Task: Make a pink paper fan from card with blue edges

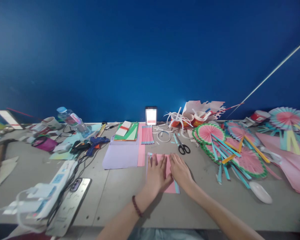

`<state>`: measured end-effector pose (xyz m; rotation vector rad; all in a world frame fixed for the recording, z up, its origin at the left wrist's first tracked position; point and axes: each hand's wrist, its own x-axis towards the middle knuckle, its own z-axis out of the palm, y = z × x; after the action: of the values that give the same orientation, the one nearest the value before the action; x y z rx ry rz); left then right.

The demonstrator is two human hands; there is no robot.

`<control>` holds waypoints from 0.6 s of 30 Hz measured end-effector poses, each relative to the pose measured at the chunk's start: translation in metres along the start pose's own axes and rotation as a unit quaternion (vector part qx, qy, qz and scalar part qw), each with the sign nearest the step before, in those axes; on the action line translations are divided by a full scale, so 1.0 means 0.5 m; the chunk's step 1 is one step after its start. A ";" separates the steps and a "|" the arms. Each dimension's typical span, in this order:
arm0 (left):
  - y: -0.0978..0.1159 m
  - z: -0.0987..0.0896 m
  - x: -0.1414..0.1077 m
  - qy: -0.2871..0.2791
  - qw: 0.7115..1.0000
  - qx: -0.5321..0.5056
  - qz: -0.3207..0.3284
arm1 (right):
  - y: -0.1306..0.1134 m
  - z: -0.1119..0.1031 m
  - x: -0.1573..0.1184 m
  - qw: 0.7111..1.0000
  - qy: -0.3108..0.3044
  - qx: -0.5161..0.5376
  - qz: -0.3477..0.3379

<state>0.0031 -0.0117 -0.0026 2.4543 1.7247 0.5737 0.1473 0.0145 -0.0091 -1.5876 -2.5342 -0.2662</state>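
Observation:
A pink sheet of paper [170, 189] with light-blue and lilac edges lies flat on the table in front of me. My left hand [156, 170] presses on its left and middle part, fingers spread. Along its right side rests my right hand [181, 170], fingers stretched out and lying close together. Neither hand grips anything; both partly cover the sheet. Just beyond the right hand are black-handled scissors [184, 149]. A pleated pink paper piece [147, 135] sits behind the sheet, with lilac paper [121, 155] to the left.
Watermelon-like paper fans [249, 161] and a white spoon [261, 192] lie on the right. At the back stand red cups [199, 119] with paper strips. On the left are a bottle [73, 120], a glue gun [96, 144], a power strip [57, 186] and a phone [70, 208].

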 end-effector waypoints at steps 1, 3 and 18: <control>0.000 0.002 0.000 0.000 1.000 0.005 0.000 | -0.001 0.003 0.000 1.000 -0.005 -0.006 -0.004; 0.002 0.004 0.001 -0.001 1.000 0.012 -0.001 | -0.001 0.006 -0.002 1.000 -0.011 -0.019 -0.011; -0.022 -0.030 0.012 -0.012 0.999 0.034 -0.038 | -0.003 0.002 -0.003 0.999 0.014 -0.038 -0.020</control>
<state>-0.0103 -0.0045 0.0095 2.4159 1.8498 0.4827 0.1468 0.0127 -0.0103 -1.5483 -2.5657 -0.3922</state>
